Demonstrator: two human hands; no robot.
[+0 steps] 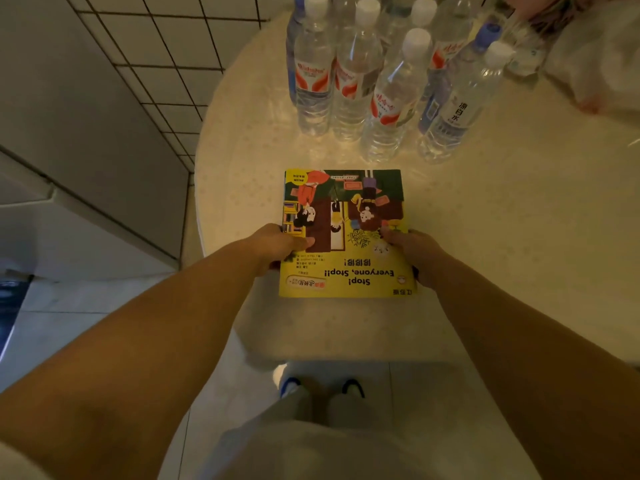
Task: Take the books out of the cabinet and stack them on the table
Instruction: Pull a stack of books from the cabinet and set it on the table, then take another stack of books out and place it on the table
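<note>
A thin yellow picture book (346, 233) titled "Stop! Everyone, Stop!!" lies flat near the front edge of the round cream table (502, 237), its cover upside down to me. My left hand (277, 247) grips the book's left edge, thumb on the cover. My right hand (412, 251) grips its right edge in the same way. Whether more books lie under it cannot be seen. The cabinet is outside the view.
Several clear water bottles (381, 74) stand in a cluster at the back of the table, just beyond the book. A white plastic bag (595, 64) sits at the back right. A grey panel (79, 150) and tiled wall are on the left. My feet (322, 389) are below the table edge.
</note>
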